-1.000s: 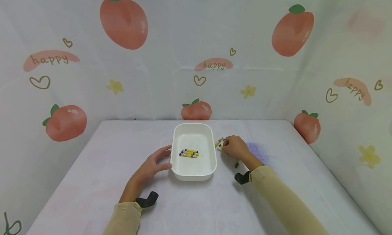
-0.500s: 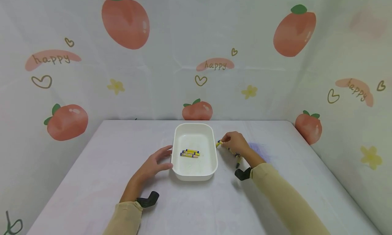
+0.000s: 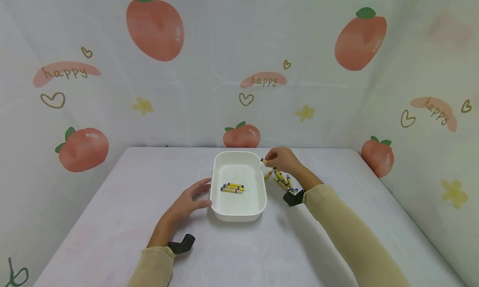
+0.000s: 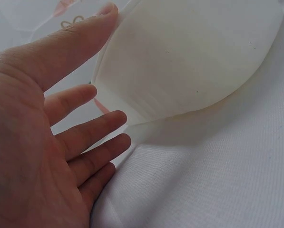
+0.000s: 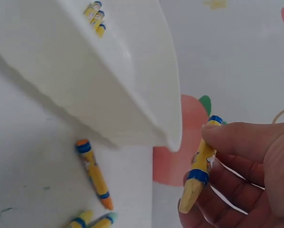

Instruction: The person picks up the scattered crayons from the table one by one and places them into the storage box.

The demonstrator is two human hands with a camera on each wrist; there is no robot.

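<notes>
Behind table point(image 3: 232, 253), white cloth point(image 3: 202, 104) with printed fruit, hearts, flowers and "happy". On table, toward middle of far edge: white box point(image 3: 233, 217), long sides running near to far. Pinched between thumb and fingers of right hand point(image 3: 285, 160): crayon point(image 5: 202, 159), raised above table just beside box's right rim, toward far edge. Long axis slanted; blunt blue end leftward to box, pale tip rightward and slightly toward near edge. Inside box: three crayons point(image 3: 233, 188), side by side on floor, long axes roughly parallel to table's far edge; nearest with pale tip to right. At box's left side: left hand point(image 3: 187, 201), fingers spread, thumb well apart; touching rim or not, cannot tell. On table, just beside box's right wall: orange crayon point(image 5: 95, 175), aslant, tip toward far right corner. Farther right: pile point(image 3: 278, 176) of crayons at several angles, partly hidden by black wrist piece point(image 3: 293, 198).
</notes>
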